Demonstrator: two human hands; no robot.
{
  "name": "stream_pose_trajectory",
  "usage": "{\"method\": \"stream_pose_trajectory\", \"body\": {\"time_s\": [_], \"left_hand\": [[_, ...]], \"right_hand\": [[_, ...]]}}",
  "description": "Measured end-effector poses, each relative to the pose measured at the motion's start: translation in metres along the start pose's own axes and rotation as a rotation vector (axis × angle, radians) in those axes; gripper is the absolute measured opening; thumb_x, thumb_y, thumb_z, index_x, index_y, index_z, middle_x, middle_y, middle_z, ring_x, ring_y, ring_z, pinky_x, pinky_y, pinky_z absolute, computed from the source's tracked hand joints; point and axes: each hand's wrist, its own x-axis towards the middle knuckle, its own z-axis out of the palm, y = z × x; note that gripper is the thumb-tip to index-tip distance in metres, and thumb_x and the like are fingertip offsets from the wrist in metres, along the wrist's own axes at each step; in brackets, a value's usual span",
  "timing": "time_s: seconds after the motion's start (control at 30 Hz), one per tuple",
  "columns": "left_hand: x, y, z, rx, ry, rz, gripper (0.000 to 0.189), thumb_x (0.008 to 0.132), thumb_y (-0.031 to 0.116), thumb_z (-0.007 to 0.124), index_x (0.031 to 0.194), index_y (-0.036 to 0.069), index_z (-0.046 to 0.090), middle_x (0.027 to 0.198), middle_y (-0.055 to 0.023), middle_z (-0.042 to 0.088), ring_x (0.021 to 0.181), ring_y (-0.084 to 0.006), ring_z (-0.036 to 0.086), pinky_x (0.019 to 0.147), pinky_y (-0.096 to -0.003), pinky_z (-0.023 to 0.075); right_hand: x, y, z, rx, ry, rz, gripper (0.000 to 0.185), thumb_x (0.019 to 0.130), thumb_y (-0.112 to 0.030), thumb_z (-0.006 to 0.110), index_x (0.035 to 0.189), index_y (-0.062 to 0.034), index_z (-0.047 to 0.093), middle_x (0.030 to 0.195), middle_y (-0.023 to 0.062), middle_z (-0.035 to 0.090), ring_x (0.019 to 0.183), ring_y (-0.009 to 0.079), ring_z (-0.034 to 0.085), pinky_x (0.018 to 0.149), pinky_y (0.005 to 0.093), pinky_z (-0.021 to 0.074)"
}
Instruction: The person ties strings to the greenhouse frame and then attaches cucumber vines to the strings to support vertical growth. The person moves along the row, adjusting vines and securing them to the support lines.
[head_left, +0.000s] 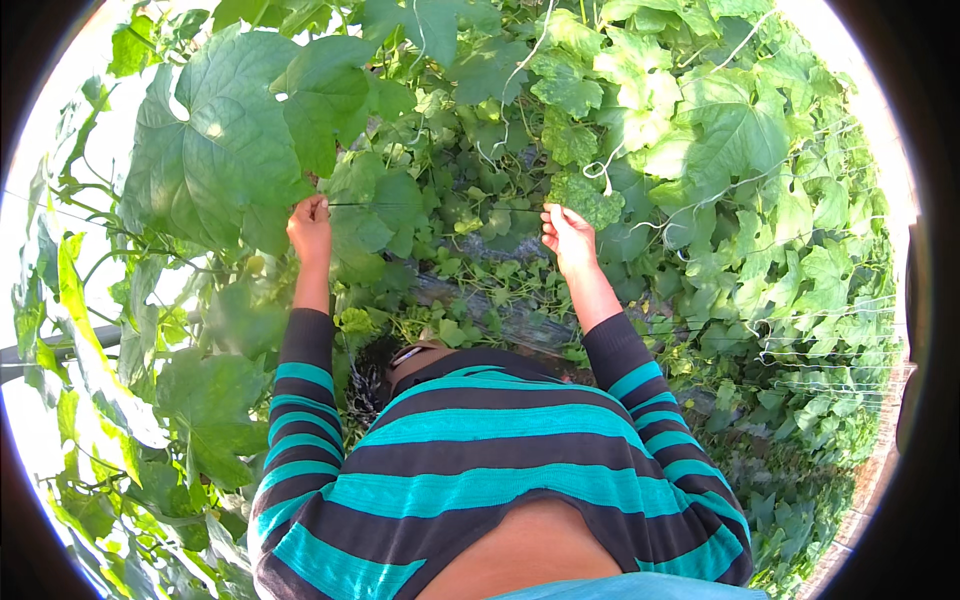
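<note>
A thin dark string (420, 205) runs almost level between my two raised hands. My left hand (309, 225) pinches one end of it between thumb and fingers, just below a large broad vine leaf (217, 142). At the other end, my right hand (568, 234) has its fingertips closed on the string, beside a crinkled, mottled leaf (585, 199). White twine (600, 169) with a loose curl hangs just above the right hand. Leaves partly hide where the string continues past the left hand.
Climbing vines (810, 225) form a dense wall on the right, with pale strings among them. More leafy stems (142, 247) crowd the left side, near a dark pipe (90, 341). Low creeping plants (480, 277) and grey sheeting (517, 319) cover the ground ahead.
</note>
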Motion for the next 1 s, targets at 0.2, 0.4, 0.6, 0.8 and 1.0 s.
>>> {"method": "stream_pose_trajectory", "body": {"time_s": [0.2, 0.4, 0.6, 0.8, 1.0], "left_hand": [[0.029, 0.119, 0.025, -0.166, -0.126, 0.318, 0.014, 0.075, 0.016, 0.066, 0.085, 0.006, 0.065, 0.079, -0.0121, 0.064, 0.074, -0.022, 0.06, 0.068, -0.0304, 0.0466], [-0.037, 0.126, 0.039, 0.565, -0.318, 0.611, 0.026, 0.071, 0.024, 0.069, 0.091, 0.007, 0.066, 0.083, -0.0119, 0.064, 0.08, -0.0308, 0.06, 0.073, -0.0376, 0.0471], [-0.137, 0.16, 0.092, -0.831, -0.994, -0.882, 0.032, 0.084, 0.024, 0.061, 0.111, 0.006, 0.059, 0.074, 0.0033, 0.053, 0.06, -0.0059, 0.043, 0.05, -0.0202, 0.0373], [-0.147, 0.162, 0.12, -1.397, -0.627, -1.148, 0.016, 0.086, 0.022, 0.057, 0.094, 0.009, 0.058, 0.071, 0.0044, 0.051, 0.061, -0.0059, 0.045, 0.052, -0.0179, 0.0389], [-0.14, 0.154, 0.115, -1.34, -0.513, -1.171, 0.011, 0.086, 0.021, 0.057, 0.088, 0.01, 0.059, 0.073, 0.0027, 0.055, 0.065, -0.0064, 0.051, 0.051, -0.0179, 0.0413]], "right_hand": [[0.004, 0.0, -0.007, -0.081, 0.094, -0.08, 0.016, 0.082, -0.02, 0.063, 0.089, -0.0056, 0.064, 0.076, 0.0011, 0.062, 0.059, 0.006, 0.052, 0.049, 0.0204, 0.045], [0.001, 0.015, -0.009, -0.377, 0.064, -0.4, 0.016, 0.08, -0.017, 0.065, 0.089, -0.0037, 0.067, 0.076, -0.0009, 0.062, 0.062, 0.0047, 0.051, 0.055, 0.0198, 0.0414], [-0.032, 0.004, 0.04, -0.27, -0.081, -0.263, 0.018, 0.081, -0.009, 0.063, 0.095, 0.0015, 0.065, 0.087, 0.0048, 0.065, 0.076, 0.0092, 0.056, 0.073, 0.0228, 0.0446], [-0.041, 0.016, 0.057, -0.121, -0.202, -0.245, 0.018, 0.082, -0.008, 0.062, 0.096, 0.002, 0.064, 0.088, 0.0062, 0.065, 0.076, 0.0106, 0.057, 0.069, 0.0225, 0.0463], [-0.049, 0.023, 0.07, -0.211, -0.271, -0.414, 0.017, 0.082, -0.007, 0.062, 0.097, 0.0009, 0.064, 0.087, 0.0048, 0.063, 0.076, 0.0102, 0.057, 0.069, 0.0221, 0.0464]]}}
